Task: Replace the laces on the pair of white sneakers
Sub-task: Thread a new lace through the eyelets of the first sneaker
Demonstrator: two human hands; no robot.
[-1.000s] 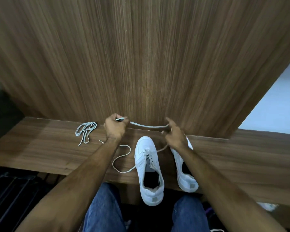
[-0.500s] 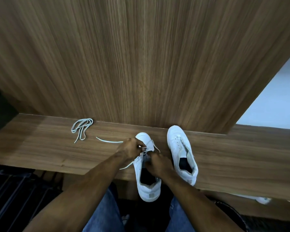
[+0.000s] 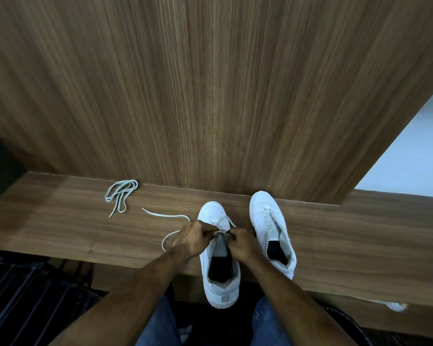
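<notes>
Two white sneakers stand on a wooden shelf [image 3: 60, 228], toes toward the wall. The left sneaker [image 3: 219, 278] overhangs the front edge, and both my hands work over its eyelets. My left hand [image 3: 194, 237] pinches a white lace [image 3: 165, 217] at the tongue; the lace's free end trails left across the shelf in a loop. My right hand [image 3: 244, 242] pinches the same lace from the other side, fingers curled. The right sneaker [image 3: 268, 221] stands beside it, with no lace visible in it. A second, bundled lace [image 3: 121, 193] lies at the back left.
A tall wood-grain panel [image 3: 210, 83] rises right behind the shelf. My knees in blue jeans [image 3: 158, 325] are below the shelf edge. Dark slatted flooring [image 3: 23, 295] is at lower left, and a pale wall [image 3: 410, 151] at right.
Both hands came down from stretching the lace near the wall to the left sneaker's eyelets. The lace's free end now lies slack on the shelf to the left.
</notes>
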